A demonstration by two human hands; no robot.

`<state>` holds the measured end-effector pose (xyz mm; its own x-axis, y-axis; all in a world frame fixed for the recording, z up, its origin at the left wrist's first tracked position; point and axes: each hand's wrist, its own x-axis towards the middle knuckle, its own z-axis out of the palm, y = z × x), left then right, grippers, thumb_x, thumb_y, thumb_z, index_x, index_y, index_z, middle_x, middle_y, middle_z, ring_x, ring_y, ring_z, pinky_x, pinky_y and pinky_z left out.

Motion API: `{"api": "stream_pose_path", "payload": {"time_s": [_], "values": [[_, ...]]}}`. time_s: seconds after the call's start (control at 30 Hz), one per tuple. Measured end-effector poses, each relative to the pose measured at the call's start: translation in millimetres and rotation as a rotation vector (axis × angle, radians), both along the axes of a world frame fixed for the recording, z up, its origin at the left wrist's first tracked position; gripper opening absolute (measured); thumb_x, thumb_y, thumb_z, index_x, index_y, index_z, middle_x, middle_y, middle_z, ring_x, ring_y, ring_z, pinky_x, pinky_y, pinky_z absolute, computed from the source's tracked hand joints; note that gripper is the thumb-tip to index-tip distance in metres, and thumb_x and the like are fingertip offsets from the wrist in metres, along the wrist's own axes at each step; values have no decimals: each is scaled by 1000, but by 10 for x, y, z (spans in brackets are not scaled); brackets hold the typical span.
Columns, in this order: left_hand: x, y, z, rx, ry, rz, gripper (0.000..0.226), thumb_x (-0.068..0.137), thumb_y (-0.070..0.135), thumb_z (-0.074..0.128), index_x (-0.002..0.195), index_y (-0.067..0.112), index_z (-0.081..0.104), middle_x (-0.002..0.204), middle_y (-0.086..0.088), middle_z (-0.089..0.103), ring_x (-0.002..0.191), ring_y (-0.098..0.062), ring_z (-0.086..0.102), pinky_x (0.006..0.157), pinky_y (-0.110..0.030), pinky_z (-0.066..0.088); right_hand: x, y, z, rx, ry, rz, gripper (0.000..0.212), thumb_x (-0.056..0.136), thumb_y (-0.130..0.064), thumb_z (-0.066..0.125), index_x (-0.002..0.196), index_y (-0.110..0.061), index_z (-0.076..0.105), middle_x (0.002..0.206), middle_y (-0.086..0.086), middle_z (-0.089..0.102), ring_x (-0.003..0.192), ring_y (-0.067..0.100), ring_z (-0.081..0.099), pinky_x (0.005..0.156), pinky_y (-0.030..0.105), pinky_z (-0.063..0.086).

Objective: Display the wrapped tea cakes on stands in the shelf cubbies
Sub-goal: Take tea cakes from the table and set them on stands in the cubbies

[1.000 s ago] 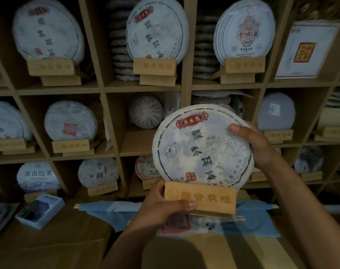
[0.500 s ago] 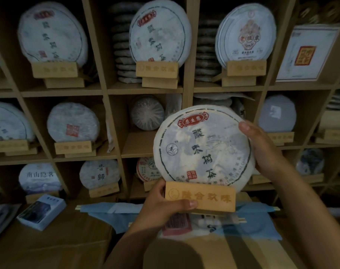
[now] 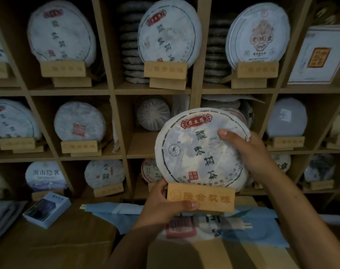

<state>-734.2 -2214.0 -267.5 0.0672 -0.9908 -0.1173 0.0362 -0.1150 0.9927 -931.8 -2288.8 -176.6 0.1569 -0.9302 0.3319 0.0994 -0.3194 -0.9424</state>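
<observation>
A wrapped tea cake (image 3: 200, 150) stands upright in a wooden stand (image 3: 201, 197), held in front of the shelf (image 3: 196, 45), level with its middle row of cubbies. The left hand (image 3: 163, 206) grips the stand, fingers curled behind and thumb across its front. The right hand (image 3: 250, 152) holds the cake's right edge, thumb on its face. Other cakes sit on stands in cubbies all around
</observation>
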Motion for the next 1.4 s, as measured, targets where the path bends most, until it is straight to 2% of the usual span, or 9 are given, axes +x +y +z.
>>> {"api": "stream_pose_path", "payload": {"time_s": [0.1,0.23,0.53,0.67,0.9,1.03,1.17,1.3,1.4], "values": [[63,-18,23,-11,-4,10,74,42,12,93,108,19,60,102,-5,73,90,-12,72,67,-22,56,61,-86,-17,68,-31,66,20,74,-30,66,92,-25,73,92,-1,78,85,17,74,71,29,60],[191,-39,98,-18,-2,-8,57,63,-9,82,109,14,59,95,-4,75,77,-4,72,58,-13,53,169,-168,-63,88,-93,139,26,75,-24,64,101,-23,70,95,2,78,87,19,74,74,31,61],[348,-48,59,4,39,21,51,66,-12,79,107,9,60,92,-5,76,78,-9,73,59,-16,54,400,-240,-193,1,-164,131,28,76,-16,69,104,-20,67,95,0,77,89,19,74,72,33,61],[349,-43,24,16,69,50,49,65,-13,78,103,11,60,81,2,77,73,-7,73,57,-17,54,421,-265,-145,2,-115,192,43,64,-54,80,95,-26,76,96,-1,77,90,17,73,70,26,58],[325,-98,-35,3,91,65,49,67,-16,75,107,7,59,73,9,76,67,-3,71,55,-14,52,399,-364,-48,33,97,175,14,94,-30,52,94,-32,67,79,-19,75,75,-3,70,62,10,52],[344,-209,-1,-5,95,73,49,66,-13,77,103,13,60,81,3,77,73,-7,73,58,-16,54,482,-449,-92,57,6,111,34,81,-50,53,98,-26,71,91,-6,78,88,12,73,78,28,56],[400,-351,110,-63,49,61,51,69,-1,80,111,18,58,91,8,77,84,-6,72,67,-17,56,522,-556,-201,59,-150,31,58,76,-55,62,120,-19,65,110,1,74,102,18,70,90,41,55],[506,-521,191,-113,25,93,50,67,2,83,105,25,59,90,10,76,85,-3,71,69,-16,56,393,-581,-429,104,-75,78,81,48,-77,76,114,-32,61,111,-11,71,102,8,69,77,27,57],[587,-636,215,-119,22,106,58,59,10,89,105,26,59,98,5,75,92,-10,71,83,-28,57,368,-523,-645,167,36,189,64,57,-54,82,113,-41,55,113,-16,67,96,1,69,69,21,57]]}}
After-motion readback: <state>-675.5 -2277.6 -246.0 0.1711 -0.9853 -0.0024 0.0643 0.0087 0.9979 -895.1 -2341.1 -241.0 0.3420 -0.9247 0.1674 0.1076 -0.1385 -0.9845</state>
